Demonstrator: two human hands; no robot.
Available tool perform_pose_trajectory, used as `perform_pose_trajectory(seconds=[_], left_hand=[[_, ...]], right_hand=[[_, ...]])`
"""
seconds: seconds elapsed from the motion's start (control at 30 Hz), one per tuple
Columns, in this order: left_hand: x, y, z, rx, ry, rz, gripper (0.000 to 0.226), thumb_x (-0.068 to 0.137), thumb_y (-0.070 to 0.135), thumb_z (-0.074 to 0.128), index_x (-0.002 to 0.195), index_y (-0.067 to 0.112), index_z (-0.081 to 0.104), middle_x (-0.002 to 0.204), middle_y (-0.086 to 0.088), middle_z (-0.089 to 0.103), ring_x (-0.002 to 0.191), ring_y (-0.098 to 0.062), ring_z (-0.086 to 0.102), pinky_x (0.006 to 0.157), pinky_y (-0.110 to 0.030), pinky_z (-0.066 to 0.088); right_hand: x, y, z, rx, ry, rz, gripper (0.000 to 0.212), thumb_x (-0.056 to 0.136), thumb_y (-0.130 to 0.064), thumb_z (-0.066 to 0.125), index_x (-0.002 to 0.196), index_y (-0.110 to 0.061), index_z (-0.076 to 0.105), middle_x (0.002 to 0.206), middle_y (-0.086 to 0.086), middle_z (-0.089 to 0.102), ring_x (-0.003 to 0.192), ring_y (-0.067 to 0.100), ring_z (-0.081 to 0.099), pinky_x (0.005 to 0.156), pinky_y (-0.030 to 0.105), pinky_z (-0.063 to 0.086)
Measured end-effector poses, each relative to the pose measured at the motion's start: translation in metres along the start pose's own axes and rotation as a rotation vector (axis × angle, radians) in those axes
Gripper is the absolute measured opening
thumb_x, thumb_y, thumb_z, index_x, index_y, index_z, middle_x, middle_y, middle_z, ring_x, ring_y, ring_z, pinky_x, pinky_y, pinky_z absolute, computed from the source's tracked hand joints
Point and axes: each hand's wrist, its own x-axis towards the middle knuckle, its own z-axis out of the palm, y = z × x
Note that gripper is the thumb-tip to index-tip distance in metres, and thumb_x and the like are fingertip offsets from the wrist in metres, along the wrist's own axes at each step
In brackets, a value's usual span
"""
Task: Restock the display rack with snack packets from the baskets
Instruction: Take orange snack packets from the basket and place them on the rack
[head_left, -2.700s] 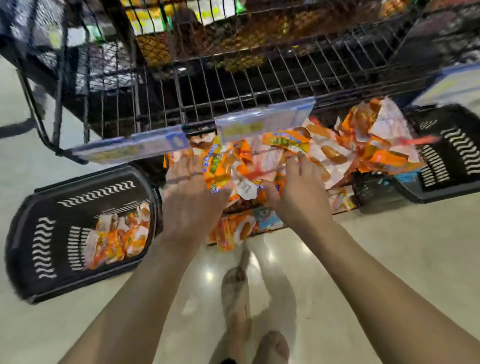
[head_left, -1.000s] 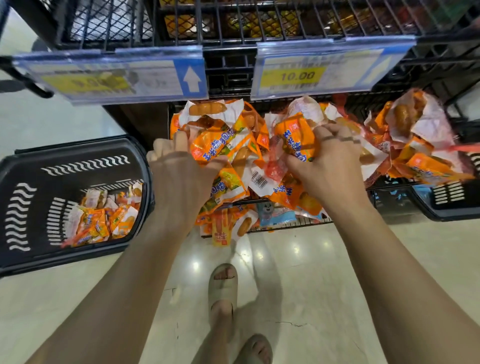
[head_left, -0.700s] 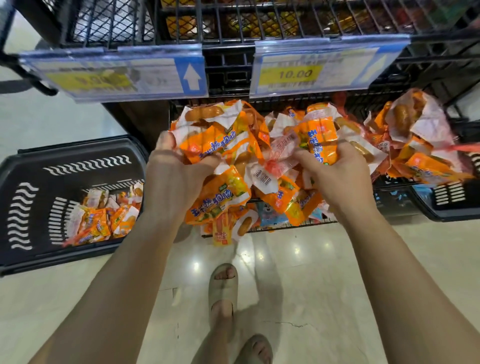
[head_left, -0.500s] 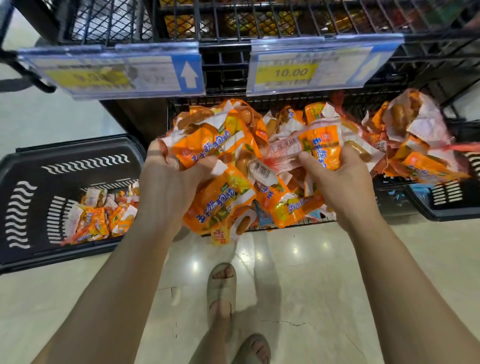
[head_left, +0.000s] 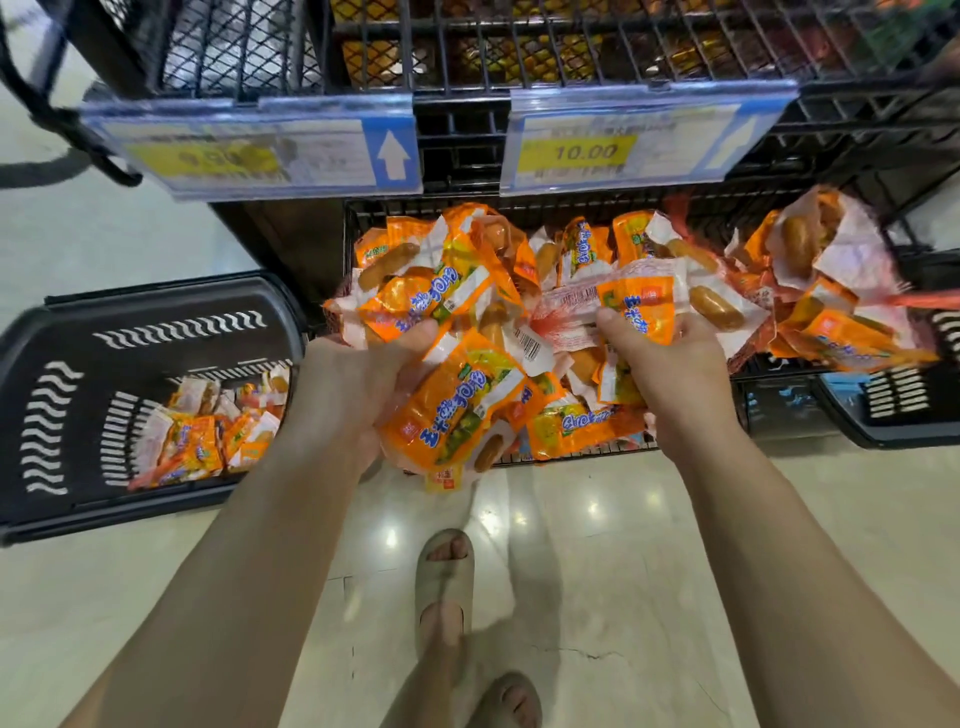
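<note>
Both my hands, left hand (head_left: 353, 395) and right hand (head_left: 675, 374), clutch packets (head_left: 457, 410): light, slick, crinkly film; I'd pinch bunched edges.

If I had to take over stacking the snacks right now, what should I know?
Left hand: gripping a bunch of orange snack packets.
Right hand: pinching another packet at the same pile.
Both are over the bottom rack shelf, which already holds a heap.
The left basket has packets left; the right basket is mostly out of view.
Left to do: settle these, then empty the baskets.
</note>
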Motion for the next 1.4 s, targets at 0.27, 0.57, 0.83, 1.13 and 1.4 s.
perform_pose_trajectory(seconds=[0.27,0.57,0.83,1.13,1.4], left_hand=[[0.017,-0.014,-0.002,-0.019,0.118,0.072,0.124,0.024,0.059,0.104,0.133,0.041,0.048,0.132,-0.002,0.065,0.104,-0.032,0.073,0.082,-0.051,0.061],[0.001,-0.006,0.008,0.466,0.298,0.468,0.093,0.063,0.052,0.094,0.132,0.029,0.036,0.136,-0.006,0.044,0.129,-0.028,0.047,0.106,-0.045,0.047],[0.001,0.001,0.01,0.216,0.107,0.402,0.09,0.055,0.047,0.098,0.131,0.026,0.055,0.114,0.01,0.07,0.106,-0.013,0.069,0.095,-0.033,0.057],[-0.043,-0.006,-0.009,-0.154,-0.053,0.328,0.053,0.081,0.007,0.084,0.122,0.032,0.062,0.11,0.002,0.078,0.096,-0.023,0.078,0.07,-0.042,0.064],[-0.108,-0.016,-0.036,-0.139,-0.074,0.286,0.07,0.07,0.019,0.092,0.131,0.03,0.062,0.118,-0.003,0.076,0.104,-0.03,0.075,0.084,-0.061,0.059]], right_hand=[[0.002,0.004,0.004,-0.245,0.12,-0.316,0.063,0.067,-0.076,0.079,0.102,-0.028,0.057,0.105,0.0,0.066,0.101,0.024,0.065,0.087,0.045,0.057],[-0.006,0.007,0.009,-0.02,0.102,-0.356,0.046,0.087,-0.039,0.081,0.114,-0.017,0.051,0.092,-0.014,0.066,0.079,-0.008,0.063,0.071,0.009,0.047],[-0.011,0.016,-0.003,0.112,0.111,-0.333,0.04,0.089,-0.037,0.079,0.114,-0.018,0.054,0.094,-0.012,0.067,0.084,-0.003,0.067,0.074,0.015,0.051],[-0.036,0.015,-0.04,0.172,0.121,-0.407,0.027,0.094,-0.022,0.076,0.109,-0.027,0.054,0.073,-0.008,0.067,0.061,0.019,0.066,0.069,0.035,0.057],[-0.095,0.006,-0.087,0.202,0.126,-0.33,0.042,0.088,-0.033,0.081,0.124,-0.024,0.06,0.105,0.006,0.072,0.094,0.023,0.071,0.087,0.039,0.059]])
